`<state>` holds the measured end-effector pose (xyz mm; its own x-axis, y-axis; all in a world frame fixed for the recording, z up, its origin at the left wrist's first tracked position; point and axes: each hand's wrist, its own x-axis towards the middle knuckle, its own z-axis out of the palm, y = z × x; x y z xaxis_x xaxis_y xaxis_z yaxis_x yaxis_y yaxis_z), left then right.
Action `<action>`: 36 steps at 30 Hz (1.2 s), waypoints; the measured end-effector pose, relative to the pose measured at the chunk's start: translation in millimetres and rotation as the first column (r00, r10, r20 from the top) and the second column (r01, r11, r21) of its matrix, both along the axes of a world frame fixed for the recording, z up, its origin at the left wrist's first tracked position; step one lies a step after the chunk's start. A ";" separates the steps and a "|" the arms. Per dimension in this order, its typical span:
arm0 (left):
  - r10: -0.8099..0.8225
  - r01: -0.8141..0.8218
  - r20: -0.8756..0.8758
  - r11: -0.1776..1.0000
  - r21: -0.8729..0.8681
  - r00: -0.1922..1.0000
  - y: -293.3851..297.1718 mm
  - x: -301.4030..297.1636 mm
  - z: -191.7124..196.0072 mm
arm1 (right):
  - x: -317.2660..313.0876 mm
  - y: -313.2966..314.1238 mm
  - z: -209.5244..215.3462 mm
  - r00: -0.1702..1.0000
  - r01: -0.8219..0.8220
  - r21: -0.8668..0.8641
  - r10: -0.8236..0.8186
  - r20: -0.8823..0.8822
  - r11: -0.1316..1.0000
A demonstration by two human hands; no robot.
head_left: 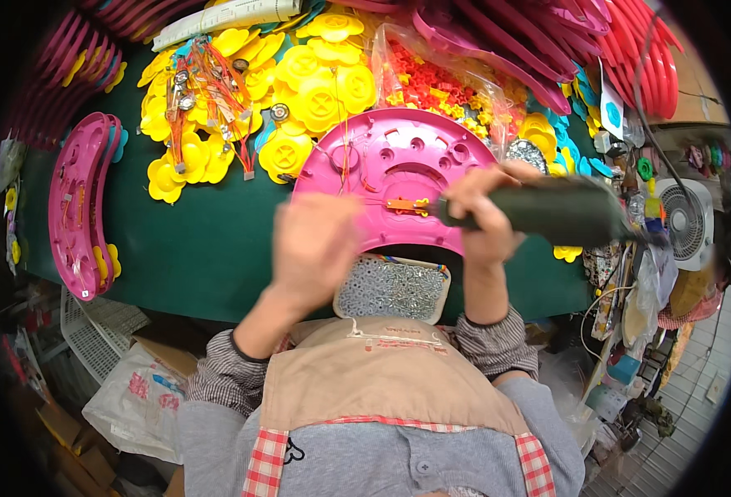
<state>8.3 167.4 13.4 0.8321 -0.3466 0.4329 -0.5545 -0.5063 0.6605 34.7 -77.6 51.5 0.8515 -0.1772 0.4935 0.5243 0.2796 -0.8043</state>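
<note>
One blurred hand (317,248), the left, seems loosely curled.

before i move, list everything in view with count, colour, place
central shell: one, pink, table centre
circuit strip: one, orange, inside it
power tool: one, dark green, over shell's right
fastener tray: one, pale, near table edge
flower pieces: many, yellow, far side
wired parts: several, red and silver, upper left
parts bag: one, clear, behind shell
side shell: at least one, pink, table's left
shell stacks: many, pink, upper left and right
curved pieces: many, red, upper right
table: one, dark green, beneath
fan: one, white, right
plastic bag: one, white, lower left
mixed clutter: uncounted, many colours, right
apron: one, tan, lower centre
left hand: one, blurred, at shell's left
right hand: one, gripping power tool
</note>
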 end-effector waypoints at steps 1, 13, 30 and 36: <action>0.145 -0.145 -0.013 0.989 0.016 0.989 24.3 10.7 1.3 | -4.7 -9.6 6.6 0.998 0.019 0.021 -0.020 0.052 1.000; 0.074 -0.074 -0.178 0.997 0.008 0.981 72.0 73.8 35.1 | -50.5 -67.0 -15.4 0.969 0.245 -0.104 -0.242 0.043 0.964; -0.753 0.736 -0.343 0.644 -0.208 0.562 -135.5 166.3 56.1 | -57.7 -74.4 -21.7 0.974 0.223 -0.057 -0.222 0.037 0.973; -0.469 0.417 -0.343 0.883 -0.216 0.814 -147.6 165.0 -1.0 | -57.9 -72.8 -19.1 0.978 0.210 -0.045 -0.209 0.022 0.977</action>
<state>173.3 19.8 12.4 0.7077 -0.6818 0.1852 -0.3957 -0.1654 0.9033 -23.3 -150.5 32.4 0.7894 -0.3270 0.5196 0.5810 0.1244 -0.8044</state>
